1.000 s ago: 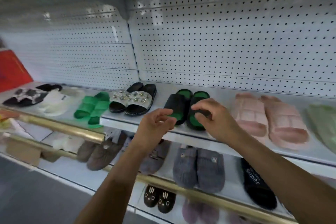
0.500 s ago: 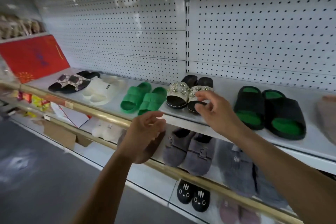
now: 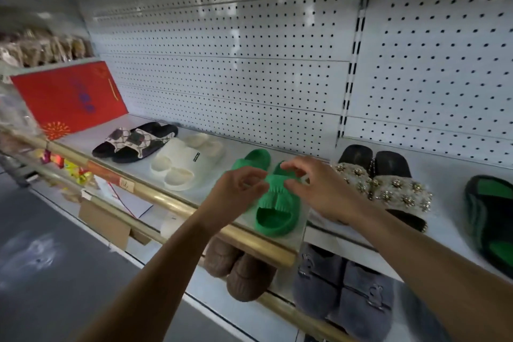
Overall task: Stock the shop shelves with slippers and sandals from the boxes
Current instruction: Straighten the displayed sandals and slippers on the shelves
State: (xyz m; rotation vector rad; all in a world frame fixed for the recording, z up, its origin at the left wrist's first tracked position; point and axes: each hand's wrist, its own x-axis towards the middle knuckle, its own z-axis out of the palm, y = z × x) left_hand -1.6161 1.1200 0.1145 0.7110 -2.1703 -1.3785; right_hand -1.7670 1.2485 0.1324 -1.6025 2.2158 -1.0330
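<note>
A pair of green slippers (image 3: 273, 203) lies on the white upper shelf (image 3: 147, 183), toes toward me. Both my hands hover over the pair. My left hand (image 3: 238, 189) covers the left slipper's front, with its fingers loosely curled and nothing held in them. My right hand (image 3: 313, 189) has its thumb and forefinger apart at the strap of the right slipper, touching or nearly touching it. Neither slipper is lifted.
On the same shelf are patterned black slippers (image 3: 133, 141), white slippers (image 3: 186, 164), jewelled black slippers (image 3: 388, 186) and black-green slippers (image 3: 491, 216). A red box (image 3: 69, 97) stands at the far left. A gold rail (image 3: 172, 204) edges the shelf. Brown slippers (image 3: 238, 269) and grey slippers (image 3: 347, 291) sit below.
My view and both hands have moved left along the shelf, from the black-green pair past the jewelled pair to the green pair. Nothing was picked up.
</note>
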